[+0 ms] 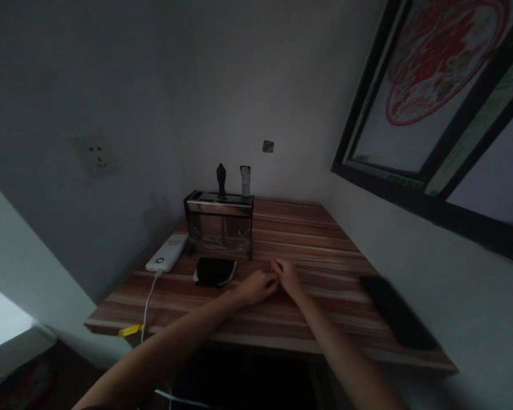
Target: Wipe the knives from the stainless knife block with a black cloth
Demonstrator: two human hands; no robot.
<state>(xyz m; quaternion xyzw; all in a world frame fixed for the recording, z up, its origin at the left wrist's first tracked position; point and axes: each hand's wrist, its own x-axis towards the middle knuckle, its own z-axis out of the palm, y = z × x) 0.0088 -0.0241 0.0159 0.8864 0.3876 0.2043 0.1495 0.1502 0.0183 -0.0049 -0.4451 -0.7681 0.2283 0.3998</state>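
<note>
Both my hands rest together on the striped wooden tabletop [316, 239], near its middle. My left hand [256, 286] has its fingers curled and touches the fingertips of my right hand [287, 275], which is also closed in a pinch. Whatever lies between the fingers is too small and dark to name. A flat black pouch-like object [214, 271] lies just left of my left hand. Behind it stands a clear-fronted metal knife block [219, 223] with a black handle [221, 180] and a pale handle [245, 180] sticking up.
A white power bank [167, 252] lies at the table's left with a white cable [147, 307] hanging over the front edge. A flat black slab [397, 311] lies at the right, by the wall. A wall socket [94, 154] and a framed window [444, 102] flank the corner.
</note>
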